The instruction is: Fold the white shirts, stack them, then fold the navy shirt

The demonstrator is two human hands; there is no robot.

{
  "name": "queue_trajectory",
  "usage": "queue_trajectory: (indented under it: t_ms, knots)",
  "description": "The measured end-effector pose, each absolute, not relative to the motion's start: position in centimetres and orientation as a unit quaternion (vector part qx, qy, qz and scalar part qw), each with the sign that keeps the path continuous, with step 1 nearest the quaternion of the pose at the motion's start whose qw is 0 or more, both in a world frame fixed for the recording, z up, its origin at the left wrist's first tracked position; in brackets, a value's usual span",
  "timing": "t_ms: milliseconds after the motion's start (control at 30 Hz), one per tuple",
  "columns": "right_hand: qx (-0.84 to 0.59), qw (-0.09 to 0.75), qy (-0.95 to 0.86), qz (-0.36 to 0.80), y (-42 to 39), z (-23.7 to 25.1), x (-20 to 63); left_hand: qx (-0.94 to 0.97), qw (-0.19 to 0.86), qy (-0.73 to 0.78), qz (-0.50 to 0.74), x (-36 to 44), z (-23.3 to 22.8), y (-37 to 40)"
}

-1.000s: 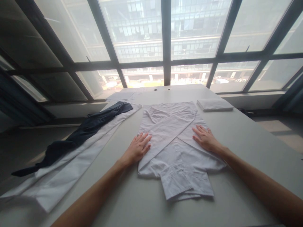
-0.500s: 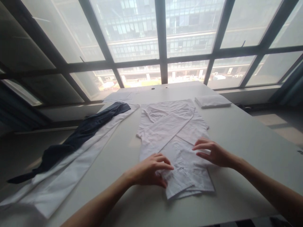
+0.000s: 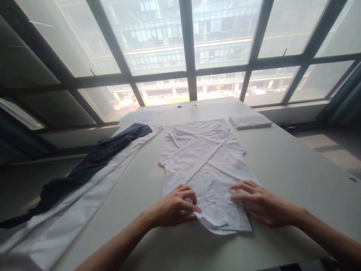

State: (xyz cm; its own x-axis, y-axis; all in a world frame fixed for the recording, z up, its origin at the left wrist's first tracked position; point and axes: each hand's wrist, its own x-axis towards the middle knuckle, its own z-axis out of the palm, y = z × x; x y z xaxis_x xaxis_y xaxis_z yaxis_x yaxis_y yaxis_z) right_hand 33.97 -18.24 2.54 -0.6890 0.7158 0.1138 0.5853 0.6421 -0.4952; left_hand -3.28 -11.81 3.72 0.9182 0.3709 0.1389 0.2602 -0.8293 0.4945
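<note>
White shirt [image 3: 204, 162]: it lies flat in the middle of the grey table [image 3: 296, 162], its collar end toward the far edge by the window and its hem end toward the near edge, where the person stands. Both sleeves are crossed over the body of the shirt, which keeps the garment narrow and squared along its sides.

The left hand [image 3: 175, 207] is curled at the near left corner of the shirt, fingers and thumb pinching the hem so that a fold of cloth lifts slightly off the table. The right hand [image 3: 262, 205] is at the near right corner, fingers spread and bent over the cloth; it touches the fabric, but whether it has gripped the edge or only presses it down cannot be told. With one hand at each near corner, the hem is kept even across its width.

Along the left edge of the table lies a long white cloth [image 3: 84, 199] with a dark navy garment [image 3: 93, 165] draped over it. Near the far right corner sits a folded white cloth [image 3: 249, 120], well apart from the shirt.
</note>
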Motion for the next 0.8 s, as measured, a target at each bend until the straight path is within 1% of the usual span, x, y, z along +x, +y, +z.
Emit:
queue_trajectory:
  t_ms: [100, 200, 333, 400, 500, 633, 700, 800]
  knots:
    - [-0.369, 0.135, -0.898, 0.197, -18.2, 2.3, 34.1, 0.944, 0.251, 0.166, 0.132, -3.5, 3.6, -11.4]
    - [-0.360, 0.139, -0.903, 0.188, -18.2, 2.1, 34.0, 0.933, 0.274, 0.179, 0.147, -3.6, 3.7, -11.2]
    - [-0.331, 0.156, -0.911, 0.188, -18.2, 2.0, 33.6, 0.892, 0.331, 0.250, 0.182, -3.4, 4.0, -11.3]
    - [-0.328, 0.181, -0.909, 0.185, -18.2, 1.9, 33.4, 0.858, 0.370, 0.298, 0.198, -3.3, 3.9, -11.4]
    - [-0.353, 0.241, -0.886, 0.179, -17.9, 1.6, 33.2, 0.815, 0.407, 0.353, 0.212, -3.1, 3.6, -11.3]
    - [-0.430, 0.315, -0.827, 0.179, -17.2, 0.9, 32.4, 0.800, 0.387, 0.398, 0.228, -2.9, 3.0, -11.0]
    - [-0.482, 0.338, -0.785, 0.194, -16.8, 0.3, 31.9, 0.791, 0.369, 0.427, 0.236, -2.9, 2.7, -10.9]
    - [-0.542, 0.362, -0.721, 0.235, -16.1, -0.6, 31.3, 0.775, 0.382, 0.447, 0.233, -2.9, 2.2, -10.9]
